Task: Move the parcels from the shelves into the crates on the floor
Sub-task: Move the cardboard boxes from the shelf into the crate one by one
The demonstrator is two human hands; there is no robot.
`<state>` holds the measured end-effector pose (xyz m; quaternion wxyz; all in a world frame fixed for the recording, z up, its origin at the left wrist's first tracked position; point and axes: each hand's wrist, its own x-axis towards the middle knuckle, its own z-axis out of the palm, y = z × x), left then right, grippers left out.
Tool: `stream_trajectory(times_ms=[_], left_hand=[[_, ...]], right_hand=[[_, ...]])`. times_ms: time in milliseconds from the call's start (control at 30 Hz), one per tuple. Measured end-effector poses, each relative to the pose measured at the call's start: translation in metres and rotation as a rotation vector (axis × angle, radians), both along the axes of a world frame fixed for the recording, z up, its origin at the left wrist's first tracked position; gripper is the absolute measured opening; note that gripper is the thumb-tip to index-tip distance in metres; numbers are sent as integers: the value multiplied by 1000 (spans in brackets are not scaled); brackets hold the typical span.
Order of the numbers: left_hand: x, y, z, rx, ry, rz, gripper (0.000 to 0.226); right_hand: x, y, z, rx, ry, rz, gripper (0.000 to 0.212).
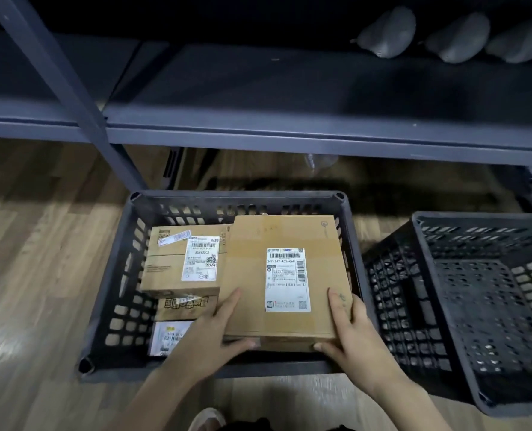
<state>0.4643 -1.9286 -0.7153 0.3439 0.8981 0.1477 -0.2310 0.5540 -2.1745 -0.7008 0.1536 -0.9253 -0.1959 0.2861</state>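
We hold a flat cardboard parcel [285, 275] over the right half of the left crate [109, 309]. Our left hand [210, 331] grasps its near left corner, fingers on top and thumb along the front edge; our right hand [348, 331] grasps the near right corner the same way. So each grip is closed on the parcel, not released.

The parcel sits inside the crate's outline, apparently resting on or just above what lies beneath; we cannot tell whether its weight is already down. Beside it to the left is a labelled box [182, 259], with a printed box [183, 307] and a white-labelled packet [169, 337] lower down. The second crate [476, 293] to the right looks empty, and grey bagged parcels [386, 34] wait on the shelf [289, 94].

The risks we judge from here: the parcel's far edge lies close to the crate's back wall, so it may catch on the rim and settle tilted. Letting go early on one side could tip it onto the labelled box. Our fingers could be pinched against the near wall.
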Motion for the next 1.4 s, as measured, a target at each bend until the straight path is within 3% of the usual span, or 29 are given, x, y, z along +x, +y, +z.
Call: stream_trajectory(times_ms=[433, 667, 867, 1033, 1133, 1233, 1300, 1400], left_hand=[[13, 14, -44, 59, -84, -174, 92], [16, 26, -52, -26, -134, -175, 94], [13, 19, -56, -54, -198, -133, 92], [16, 24, -52, -74, -127, -169, 103], [17, 27, -46, -75, -105, -192, 102], [19, 26, -41, -60, -84, -218, 116], [24, 24, -41, -8, -134, -166, 116], [38, 19, -43, 97, -183, -96, 114]], right_hand=[[11, 13, -27, -154, -26, -37, 98], [9, 15, -11, -161, -203, 28, 78], [9, 15, -13, -167, -193, 8, 76], [6, 22, -20, -200, -215, -40, 70], [4, 27, -23, -223, -202, -30, 87], [13, 28, -24, -248, -391, 148, 99], [18, 33, -23, -200, -336, 262, 98], [35, 42, -34, -133, -182, 237, 82]])
